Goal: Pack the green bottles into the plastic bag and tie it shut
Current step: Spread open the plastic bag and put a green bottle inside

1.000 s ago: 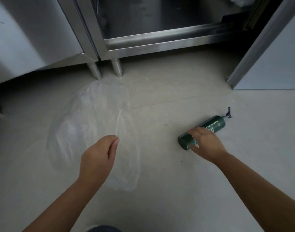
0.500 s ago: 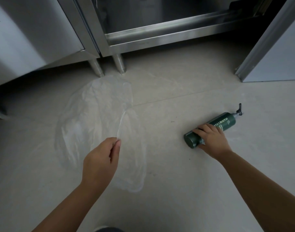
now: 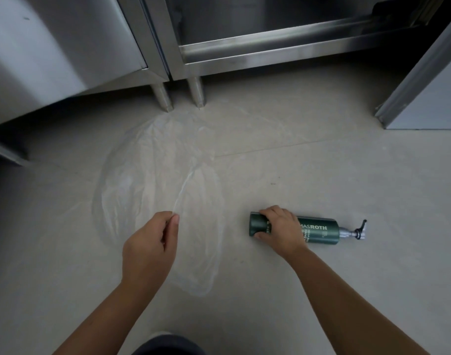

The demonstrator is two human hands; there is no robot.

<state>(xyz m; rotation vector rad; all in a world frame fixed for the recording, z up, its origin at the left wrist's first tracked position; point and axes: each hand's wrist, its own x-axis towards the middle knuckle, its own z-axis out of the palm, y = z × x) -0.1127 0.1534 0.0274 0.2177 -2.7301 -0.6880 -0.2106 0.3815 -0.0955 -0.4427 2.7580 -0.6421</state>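
Step in hand: we judge this the opening of the packing; nothing lies inside the plastic bag [image 3: 152, 190] yet, and only one green bottle [image 3: 314, 230] is in view.
Left hand [image 3: 152, 244]: our grip here is a pinch, thumb and forefinger closed on a raised edge of the bag, probably its mouth.
Right hand [image 3: 279, 228]: our grip is wrapped over the base end of the bottle, grasping it where it lies on its side.
Where the bottle is: on the floor [image 3: 322, 290], well apart from the bag's right edge, base toward the bag, pump head [image 3: 356, 231] pointing away to the right.
Where the bag is: spread flat on the floor just in front of the steel cabinet legs [image 3: 181, 94], its near end beside our left hand.
Next move: we think the left hand must lift the film so the mouth gapes, then the right hand carries the bottle across, base first.
Materials: the bag is thin, clear, wrinkled film, limp and likely clingy; the bottle is a smooth, dark green rigid cylinder with pale lettering and a black and silver pump; the floor is matte pale tile.
Risk: the pump spout may snag the film.
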